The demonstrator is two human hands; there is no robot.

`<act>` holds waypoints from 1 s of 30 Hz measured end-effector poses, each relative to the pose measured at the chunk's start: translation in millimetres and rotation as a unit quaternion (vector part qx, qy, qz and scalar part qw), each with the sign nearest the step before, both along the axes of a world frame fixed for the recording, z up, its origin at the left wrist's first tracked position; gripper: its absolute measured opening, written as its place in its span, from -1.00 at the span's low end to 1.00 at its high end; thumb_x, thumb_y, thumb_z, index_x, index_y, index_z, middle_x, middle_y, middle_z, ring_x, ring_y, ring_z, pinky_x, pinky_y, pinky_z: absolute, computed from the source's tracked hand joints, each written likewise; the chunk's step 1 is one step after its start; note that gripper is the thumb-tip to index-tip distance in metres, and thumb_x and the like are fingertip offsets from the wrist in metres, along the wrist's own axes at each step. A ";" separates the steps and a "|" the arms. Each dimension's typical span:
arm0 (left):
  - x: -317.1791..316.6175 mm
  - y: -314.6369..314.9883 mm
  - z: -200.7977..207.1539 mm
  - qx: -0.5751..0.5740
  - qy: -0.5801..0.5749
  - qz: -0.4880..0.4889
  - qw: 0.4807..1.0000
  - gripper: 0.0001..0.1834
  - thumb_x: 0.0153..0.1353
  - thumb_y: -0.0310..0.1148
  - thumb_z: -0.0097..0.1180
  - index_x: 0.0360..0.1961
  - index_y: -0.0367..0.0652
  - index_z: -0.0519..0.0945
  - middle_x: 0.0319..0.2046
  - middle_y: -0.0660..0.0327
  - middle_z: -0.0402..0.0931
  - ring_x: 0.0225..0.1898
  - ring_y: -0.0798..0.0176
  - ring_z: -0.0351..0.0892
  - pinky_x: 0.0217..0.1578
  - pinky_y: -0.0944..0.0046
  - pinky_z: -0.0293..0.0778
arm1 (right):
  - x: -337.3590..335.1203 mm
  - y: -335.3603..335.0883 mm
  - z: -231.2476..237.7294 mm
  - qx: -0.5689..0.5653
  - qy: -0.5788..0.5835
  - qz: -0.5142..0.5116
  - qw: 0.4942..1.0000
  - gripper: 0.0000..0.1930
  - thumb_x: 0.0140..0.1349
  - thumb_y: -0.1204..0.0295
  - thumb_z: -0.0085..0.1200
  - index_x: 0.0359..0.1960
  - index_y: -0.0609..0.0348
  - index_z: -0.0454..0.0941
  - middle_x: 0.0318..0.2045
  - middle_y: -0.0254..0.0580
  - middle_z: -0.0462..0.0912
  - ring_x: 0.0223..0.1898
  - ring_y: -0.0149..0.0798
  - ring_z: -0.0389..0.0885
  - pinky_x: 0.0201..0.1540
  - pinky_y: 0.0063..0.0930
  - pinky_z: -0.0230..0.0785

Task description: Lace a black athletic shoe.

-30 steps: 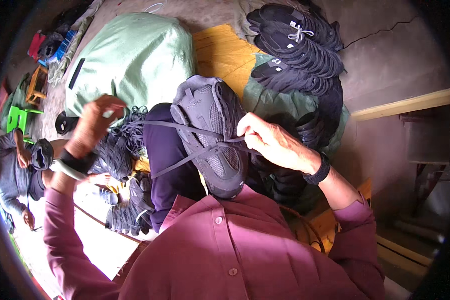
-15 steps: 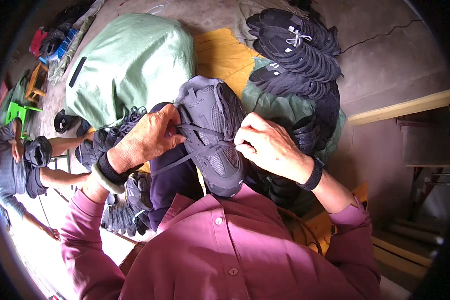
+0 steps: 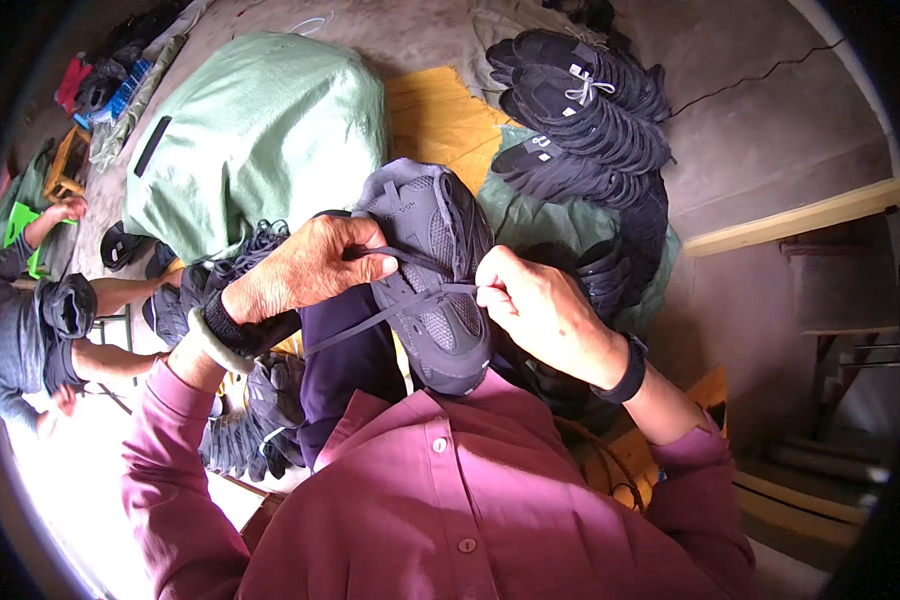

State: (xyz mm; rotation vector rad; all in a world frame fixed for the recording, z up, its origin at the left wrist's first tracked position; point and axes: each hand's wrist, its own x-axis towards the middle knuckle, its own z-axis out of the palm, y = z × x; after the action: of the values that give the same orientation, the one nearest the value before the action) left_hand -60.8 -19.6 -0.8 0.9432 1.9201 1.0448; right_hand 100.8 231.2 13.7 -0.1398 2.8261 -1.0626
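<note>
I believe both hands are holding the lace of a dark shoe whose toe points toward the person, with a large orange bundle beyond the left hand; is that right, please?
Not quite: the large bundle is pale green, not orange, as the head view shows. The left hand and right hand do hold the lace of the dark shoe.

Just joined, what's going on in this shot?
A person is handling the dark lace of a grey-black shoe with both bare hands. The left hand pinches a strand at the shoe's left side; the right hand grips lace at its right. The toe faces the person's shirt, and one strand trails off left. Nearby are stacked black shoes, a green sack and a co-worker.
</note>
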 end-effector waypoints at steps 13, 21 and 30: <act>0.2 -1.2 -14.8 0.081 -0.045 0.049 0.995 -0.76 0.43 -0.32 0.26 -0.34 -0.28 0.63 -0.47 0.45 0.50 -0.36 0.56 0.38 -0.33 0.39 0.39 | 17.8 -33.9 -32.0 -0.006 0.111 -0.125 0.986 -0.69 0.20 0.57 0.09 -0.01 0.17 0.43 -0.18 0.11 0.60 -0.14 0.19 0.65 -0.11 -0.03 0.53; -5.5 4.5 -2.5 0.072 -0.104 0.050 0.991 -0.79 0.40 -0.39 0.28 -0.38 -0.24 0.60 -0.46 0.51 0.44 -0.37 0.58 0.33 -0.35 0.43 0.33 | 19.7 -71.0 -59.9 -0.033 0.114 -0.303 0.946 -0.77 0.34 0.50 0.09 0.01 0.07 0.44 -0.12 0.03 0.60 -0.14 0.20 0.65 -0.12 0.02 0.48; -49.7 -68.2 -9.1 0.110 -0.083 0.181 0.974 -0.81 0.33 -0.35 0.33 -0.42 -0.04 0.58 -0.50 0.54 0.42 -0.45 0.58 0.27 -0.40 0.46 0.16 | 20.5 -70.8 -63.6 -0.021 0.167 -0.286 0.943 -0.83 0.41 0.50 0.02 -0.01 0.11 0.44 -0.12 0.04 0.49 -0.12 0.15 0.59 -0.09 -0.04 0.47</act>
State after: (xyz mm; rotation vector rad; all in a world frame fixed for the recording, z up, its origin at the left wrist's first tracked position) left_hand -110.6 -87.8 -9.9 0.6055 1.9027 1.5246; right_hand 121.3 160.4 -49.9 0.5927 3.2442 -1.3044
